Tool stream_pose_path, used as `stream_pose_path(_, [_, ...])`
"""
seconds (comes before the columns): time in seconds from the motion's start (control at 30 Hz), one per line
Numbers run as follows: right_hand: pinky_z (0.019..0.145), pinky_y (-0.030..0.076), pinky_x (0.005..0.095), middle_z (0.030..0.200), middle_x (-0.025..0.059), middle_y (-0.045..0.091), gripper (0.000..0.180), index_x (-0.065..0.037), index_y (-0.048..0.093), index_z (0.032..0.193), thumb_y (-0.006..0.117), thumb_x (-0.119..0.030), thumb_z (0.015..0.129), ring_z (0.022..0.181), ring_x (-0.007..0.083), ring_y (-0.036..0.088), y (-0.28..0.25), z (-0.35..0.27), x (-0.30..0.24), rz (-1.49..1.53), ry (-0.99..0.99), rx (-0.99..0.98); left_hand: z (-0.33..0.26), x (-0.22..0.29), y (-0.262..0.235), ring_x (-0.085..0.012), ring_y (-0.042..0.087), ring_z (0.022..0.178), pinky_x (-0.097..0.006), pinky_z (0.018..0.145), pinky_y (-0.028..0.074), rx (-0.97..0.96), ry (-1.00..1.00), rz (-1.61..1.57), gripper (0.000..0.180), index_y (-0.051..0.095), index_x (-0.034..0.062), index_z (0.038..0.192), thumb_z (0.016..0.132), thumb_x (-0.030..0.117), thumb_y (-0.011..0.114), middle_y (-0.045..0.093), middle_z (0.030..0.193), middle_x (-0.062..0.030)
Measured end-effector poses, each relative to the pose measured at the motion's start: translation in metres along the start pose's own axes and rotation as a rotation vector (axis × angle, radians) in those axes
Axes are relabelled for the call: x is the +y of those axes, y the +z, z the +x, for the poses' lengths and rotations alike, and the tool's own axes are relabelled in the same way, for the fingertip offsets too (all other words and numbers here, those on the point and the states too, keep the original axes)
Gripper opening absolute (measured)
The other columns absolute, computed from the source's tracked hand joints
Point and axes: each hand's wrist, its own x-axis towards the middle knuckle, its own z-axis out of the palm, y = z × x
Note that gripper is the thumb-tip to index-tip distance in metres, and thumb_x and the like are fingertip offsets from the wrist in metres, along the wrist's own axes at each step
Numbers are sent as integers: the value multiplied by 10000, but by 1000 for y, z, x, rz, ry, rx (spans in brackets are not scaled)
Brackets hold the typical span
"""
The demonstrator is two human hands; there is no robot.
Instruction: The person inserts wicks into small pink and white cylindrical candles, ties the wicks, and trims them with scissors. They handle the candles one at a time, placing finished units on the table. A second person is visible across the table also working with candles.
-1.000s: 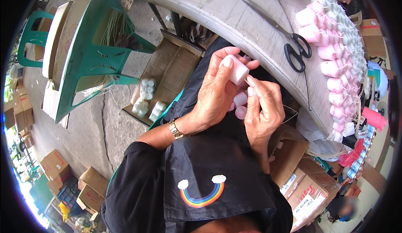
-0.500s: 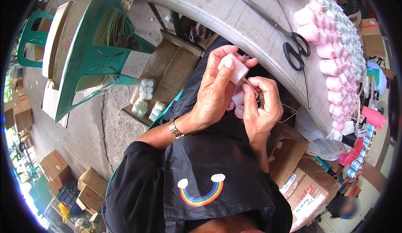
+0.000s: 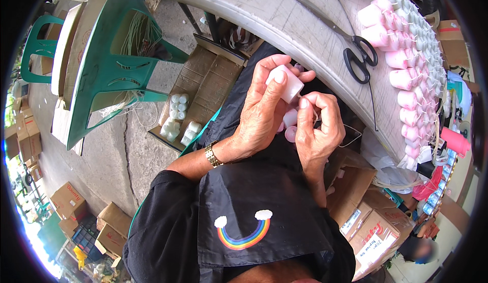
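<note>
My left hand (image 3: 258, 105) grips a small pale pink plastic cup-shaped piece (image 3: 291, 87), thumb on its side and fingers curled behind. Close to the lower end of that piece, my right hand (image 3: 320, 130) is closed in a pinch on a thin pale cord (image 3: 354, 136), which loops out past the hand on the right. Between and below my hands, other pink pieces (image 3: 290, 133) lie over my dark lap, partly hidden by my fingers. What exactly the right fingertips press on is too small to see fully.
Black-handled scissors (image 3: 360, 59) lie on the pale table (image 3: 284, 24) ahead. Rows of strung pink and white pieces (image 3: 401, 80) cover its right side. A green chair (image 3: 114, 69) and an open cardboard box (image 3: 203, 85) with white pieces stand left; cartons (image 3: 373, 232) sit lower right.
The pink piece has tilted slightly in my left hand, and my right fingertips sit a little lower and closer to its end. The grip of both hands stays the same.
</note>
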Motion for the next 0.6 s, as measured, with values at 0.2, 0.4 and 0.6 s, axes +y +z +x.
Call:
stream_pose_path(0.2, [490, 447, 246, 805, 71, 586, 96, 8, 593, 921, 651, 23, 846, 585, 114, 560, 2, 2, 4, -27, -67, 19, 0, -2, 0, -286, 531, 1218, -431, 1045, 421, -8, -23, 0, 331, 406, 76, 1294, 1017, 249, 464, 536, 1149, -86])
stream_pose_path(0.4, [478, 444, 241, 806, 69, 589, 99, 8, 597, 925, 651, 27, 845, 583, 111, 560, 3, 1, 5, -15, -52, 22, 0, -4, 0, -283, 528, 1222, -426, 1037, 430, -5, -22, 5, 333, 399, 80, 1297, 1017, 248, 466, 533, 1150, -85])
stream_pose_path(0.6, [482, 450, 249, 806, 70, 601, 101, 0, 605, 932, 656, 22, 848, 591, 124, 572, 3, 1, 5, -33, -50, 32, 0, -5, 0, -281, 530, 1217, -427, 1044, 428, -11, -18, -9, 330, 401, 80, 1292, 1015, 246, 470, 530, 1132, -83])
